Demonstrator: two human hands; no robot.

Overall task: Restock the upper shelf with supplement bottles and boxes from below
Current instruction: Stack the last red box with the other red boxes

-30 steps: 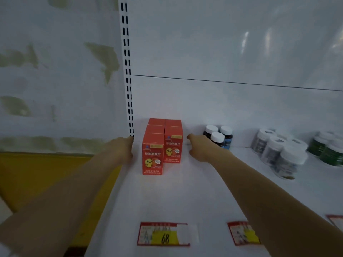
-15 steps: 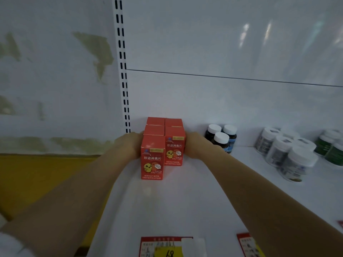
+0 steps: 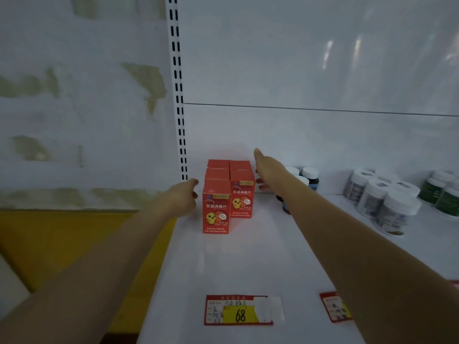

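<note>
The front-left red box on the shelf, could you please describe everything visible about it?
The front-left red box is an upright cardboard-looking carton, closed, with white Chinese lettering and a yellow cartoon chick on its face. It stands on the white shelf, forward of the neighbouring red boxes. The left hand is at its left side; contact is unclear.

Glossy white metal back panel [image 3: 310, 70] beyond both hands, streaked with light; slotted white upright rail [image 3: 179, 95] above the left hand; patchy white plaster wall [image 3: 74, 108] and yellow band [image 3: 62, 244] further left.

Five red boxes [image 3: 215, 209], two price tags [image 3: 239, 310].
</note>
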